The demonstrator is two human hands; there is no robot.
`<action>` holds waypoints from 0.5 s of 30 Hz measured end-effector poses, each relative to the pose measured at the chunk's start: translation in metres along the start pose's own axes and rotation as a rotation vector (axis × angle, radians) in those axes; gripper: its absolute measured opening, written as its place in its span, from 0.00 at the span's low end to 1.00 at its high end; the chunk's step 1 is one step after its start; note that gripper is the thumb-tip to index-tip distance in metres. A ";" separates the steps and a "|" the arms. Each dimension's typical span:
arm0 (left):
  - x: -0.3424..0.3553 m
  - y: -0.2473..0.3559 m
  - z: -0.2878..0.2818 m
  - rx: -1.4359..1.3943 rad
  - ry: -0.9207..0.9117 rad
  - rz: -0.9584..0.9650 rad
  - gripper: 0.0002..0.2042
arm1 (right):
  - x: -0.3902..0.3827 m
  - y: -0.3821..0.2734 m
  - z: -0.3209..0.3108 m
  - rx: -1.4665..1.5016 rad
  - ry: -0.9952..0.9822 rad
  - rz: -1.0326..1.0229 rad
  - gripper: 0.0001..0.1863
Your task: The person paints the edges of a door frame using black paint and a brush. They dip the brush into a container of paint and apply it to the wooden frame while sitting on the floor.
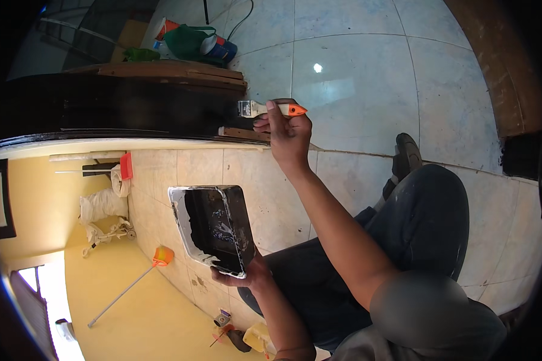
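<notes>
The black-painted frame (144, 111) stretches lengthwise leftward from the nearer right hand, the left hand (247, 274) grips the paint tray (239, 219) by its near edge, and the paintbrush (259, 109), pinched in the right hand (290, 131), points its bristles at the frame.

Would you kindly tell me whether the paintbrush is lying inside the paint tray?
No, the right hand holds the paintbrush well apart from the paint tray, which the left hand holds.
</notes>
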State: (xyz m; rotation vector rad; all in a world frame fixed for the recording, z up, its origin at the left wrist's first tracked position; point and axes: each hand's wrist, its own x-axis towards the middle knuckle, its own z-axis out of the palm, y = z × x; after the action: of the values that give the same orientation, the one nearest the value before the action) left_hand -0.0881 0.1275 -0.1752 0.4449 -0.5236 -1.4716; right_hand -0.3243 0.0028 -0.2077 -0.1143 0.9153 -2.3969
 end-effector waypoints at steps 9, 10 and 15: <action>0.000 0.000 -0.001 0.062 0.024 -0.016 0.37 | 0.005 -0.020 0.009 -0.073 0.028 -0.106 0.09; 0.000 -0.001 -0.001 0.061 0.024 -0.016 0.37 | 0.005 -0.020 0.014 -0.116 -0.042 -0.170 0.08; -0.002 0.002 -0.002 0.051 0.023 -0.025 0.38 | -0.010 -0.028 0.008 -0.491 -0.284 -0.195 0.08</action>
State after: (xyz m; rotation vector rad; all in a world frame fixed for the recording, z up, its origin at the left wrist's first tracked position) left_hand -0.0858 0.1292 -0.1758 0.5099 -0.5403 -1.4784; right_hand -0.3277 0.0206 -0.1828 -0.7378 1.3799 -2.1938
